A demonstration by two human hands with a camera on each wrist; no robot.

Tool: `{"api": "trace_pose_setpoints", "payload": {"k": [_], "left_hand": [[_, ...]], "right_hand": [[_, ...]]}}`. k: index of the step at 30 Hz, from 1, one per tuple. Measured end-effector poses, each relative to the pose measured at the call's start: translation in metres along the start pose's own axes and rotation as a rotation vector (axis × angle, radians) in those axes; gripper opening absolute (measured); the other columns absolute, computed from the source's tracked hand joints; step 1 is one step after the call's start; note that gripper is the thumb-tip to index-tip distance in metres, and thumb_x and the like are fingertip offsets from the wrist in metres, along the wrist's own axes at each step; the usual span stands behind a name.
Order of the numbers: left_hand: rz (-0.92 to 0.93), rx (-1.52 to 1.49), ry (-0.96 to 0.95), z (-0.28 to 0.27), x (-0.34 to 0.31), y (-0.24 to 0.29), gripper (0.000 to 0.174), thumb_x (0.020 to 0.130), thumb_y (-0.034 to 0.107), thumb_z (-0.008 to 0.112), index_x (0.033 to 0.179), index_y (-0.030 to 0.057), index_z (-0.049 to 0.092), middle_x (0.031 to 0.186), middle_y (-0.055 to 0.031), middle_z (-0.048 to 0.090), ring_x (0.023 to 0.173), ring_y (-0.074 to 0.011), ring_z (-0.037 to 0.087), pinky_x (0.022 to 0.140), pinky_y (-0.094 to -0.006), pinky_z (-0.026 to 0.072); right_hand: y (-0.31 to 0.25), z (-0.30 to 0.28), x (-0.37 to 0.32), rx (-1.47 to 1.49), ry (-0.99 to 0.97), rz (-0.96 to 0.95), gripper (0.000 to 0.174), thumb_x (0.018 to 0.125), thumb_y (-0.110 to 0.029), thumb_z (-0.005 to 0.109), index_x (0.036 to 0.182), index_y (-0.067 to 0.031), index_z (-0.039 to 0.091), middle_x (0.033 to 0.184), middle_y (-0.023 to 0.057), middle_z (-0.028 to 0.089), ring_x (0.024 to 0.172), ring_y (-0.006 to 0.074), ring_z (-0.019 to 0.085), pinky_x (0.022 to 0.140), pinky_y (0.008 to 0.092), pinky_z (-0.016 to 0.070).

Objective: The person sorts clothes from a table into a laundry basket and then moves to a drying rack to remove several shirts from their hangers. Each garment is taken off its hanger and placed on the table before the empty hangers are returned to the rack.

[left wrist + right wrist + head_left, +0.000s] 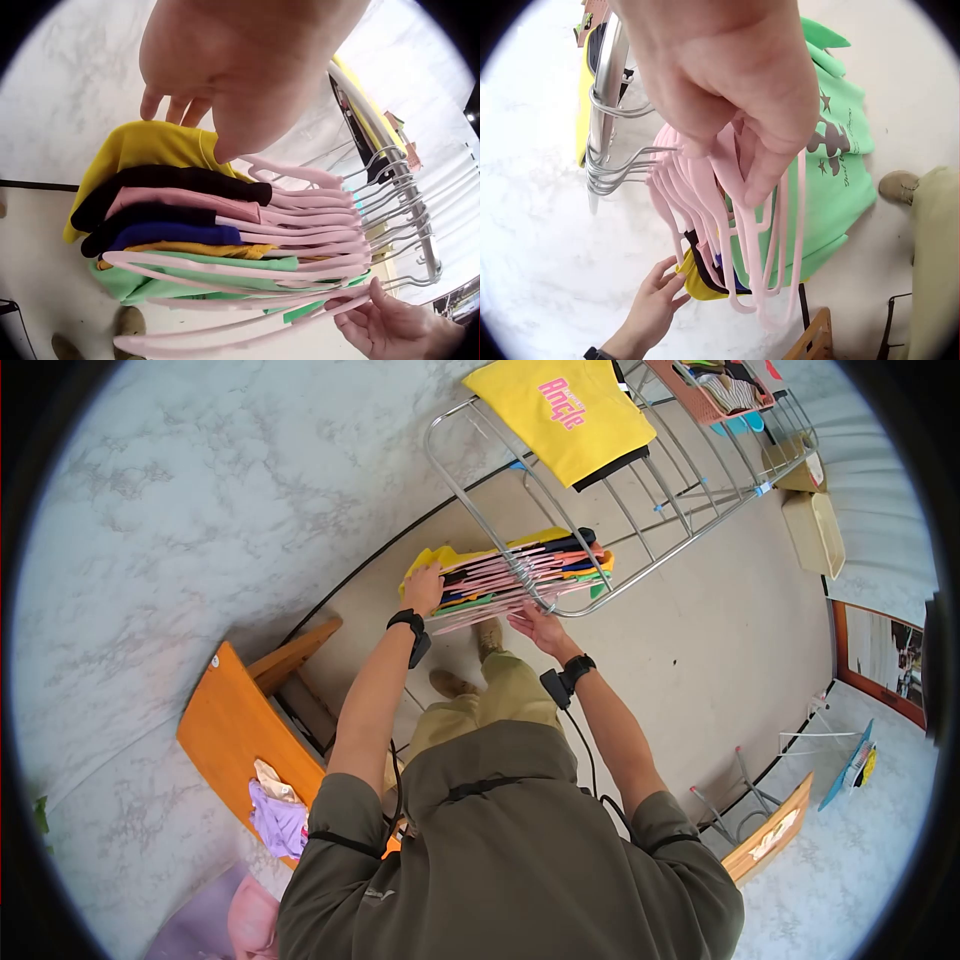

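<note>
Several pink hangers (pixel 315 238) with clothes hang in a close row from the end of a metal rack (pixel 665 550). My left hand (pixel 424 589) is at the far end of the row, its thumb and fingers on either side of a yellow garment's (pixel 154 146) shoulder. At the near end, my right hand (pixel 386 319) pinches a pink hanger (pixel 739 199) close below its hook. A light green printed shirt (pixel 817 195) hangs at this near side. Black, pink, blue and orange garments sit between it and the yellow one.
A folded yellow shirt (pixel 560 420) with pink lettering lies over the rack's top, near a pink basket (pixel 705 395) of clothes. A wooden table (pixel 235 730) with a purple cloth (pixel 278 820) stands at the left. A wooden-topped stool (pixel 770 830) is at lower right.
</note>
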State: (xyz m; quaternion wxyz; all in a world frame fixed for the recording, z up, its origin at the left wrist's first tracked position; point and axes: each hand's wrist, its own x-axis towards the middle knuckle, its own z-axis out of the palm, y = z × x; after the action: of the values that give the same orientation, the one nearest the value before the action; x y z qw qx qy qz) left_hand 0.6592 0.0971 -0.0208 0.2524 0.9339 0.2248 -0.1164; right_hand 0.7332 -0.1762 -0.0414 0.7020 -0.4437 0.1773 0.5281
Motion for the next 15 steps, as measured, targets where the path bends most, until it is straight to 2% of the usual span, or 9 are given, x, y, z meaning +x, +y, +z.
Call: {"api": "trace_pose_setpoints", "payload": {"k": [1,2,3,5,9,10,11,15], "left_hand": [[-0.033,-0.011,-0.016,0.002,0.002,0.003,0.016,0.086,0.014,0.051,0.099,0.0055,0.051,0.097,-0.0180,0.057,0.092,-0.0386,0.055,0.078,-0.0485,0.0440],[-0.039,-0.016,-0.014,0.005,0.003,0.006,0.016,0.086,0.014,0.051,0.099,0.0055,0.051,0.097,-0.0180,0.057,0.092,-0.0386,0.055,0.078,-0.0485,0.0440],[-0.062,-0.055,0.029,0.007,0.002,0.009,0.012,0.085,0.011,0.050,0.096,0.0052,0.051,0.095,-0.0187,0.057,0.089,-0.0394,0.055,0.076,-0.0485,0.0437],[-0.102,-0.093,0.070,0.009,-0.004,0.007,0.009,0.085,0.009,0.049,0.092,0.0048,0.050,0.092,-0.0194,0.057,0.086,-0.0402,0.055,0.075,-0.0485,0.0434],[-0.120,-0.252,0.163,0.006,-0.013,0.004,0.006,0.081,0.002,0.047,0.087,0.0017,0.048,0.087,-0.0232,0.055,0.085,-0.0427,0.052,0.071,-0.0478,0.0417],[-0.120,-0.295,0.202,0.005,-0.015,0.003,0.006,0.080,0.001,0.047,0.086,0.0008,0.048,0.086,-0.0242,0.054,0.086,-0.0433,0.051,0.070,-0.0477,0.0409],[-0.127,-0.289,0.211,0.004,-0.017,0.002,0.006,0.080,0.001,0.047,0.086,0.0008,0.048,0.086,-0.0242,0.054,0.086,-0.0433,0.051,0.070,-0.0477,0.0409],[-0.111,-0.332,0.204,0.001,-0.015,-0.003,0.004,0.081,0.001,0.046,0.084,-0.0004,0.048,0.084,-0.0252,0.054,0.085,-0.0440,0.051,0.069,-0.0485,0.0394]], "right_hand": [[-0.002,0.005,0.002,0.001,0.017,-0.011,0.026,0.091,-0.024,0.053,0.107,-0.0043,0.051,0.103,0.0092,0.058,0.097,0.0234,0.059,0.086,0.0322,0.0500],[-0.004,0.008,0.002,-0.096,0.005,-0.031,0.028,0.093,-0.027,0.048,0.109,-0.0035,0.048,0.107,0.0129,0.055,0.102,0.0256,0.056,0.092,0.0350,0.0475],[-0.008,0.011,0.004,-0.101,0.003,-0.025,0.028,0.093,-0.027,0.048,0.109,-0.0035,0.048,0.107,0.0129,0.055,0.102,0.0256,0.056,0.092,0.0350,0.0475],[-0.010,0.015,0.008,-0.134,-0.022,0.053,0.031,0.093,-0.030,0.048,0.111,-0.0049,0.047,0.108,0.0121,0.054,0.102,0.0248,0.055,0.091,0.0361,0.0471],[-0.011,0.022,0.017,-0.109,-0.053,0.081,0.035,0.092,-0.034,0.049,0.114,-0.0063,0.046,0.110,0.0114,0.053,0.100,0.0232,0.054,0.089,0.0362,0.0471],[-0.011,0.028,0.017,-0.113,-0.010,0.080,0.036,0.091,-0.035,0.050,0.114,-0.0069,0.046,0.110,0.0109,0.053,0.099,0.0229,0.054,0.088,0.0359,0.0476],[-0.011,0.033,0.016,-0.115,0.033,0.078,0.037,0.091,-0.036,0.051,0.113,-0.0074,0.046,0.111,0.0105,0.053,0.097,0.0225,0.054,0.086,0.0356,0.0482],[-0.014,0.040,0.028,-0.101,-0.002,0.063,0.039,0.090,-0.039,0.052,0.112,-0.0079,0.046,0.109,0.0103,0.052,0.096,0.0223,0.055,0.084,0.0358,0.0486]]}}
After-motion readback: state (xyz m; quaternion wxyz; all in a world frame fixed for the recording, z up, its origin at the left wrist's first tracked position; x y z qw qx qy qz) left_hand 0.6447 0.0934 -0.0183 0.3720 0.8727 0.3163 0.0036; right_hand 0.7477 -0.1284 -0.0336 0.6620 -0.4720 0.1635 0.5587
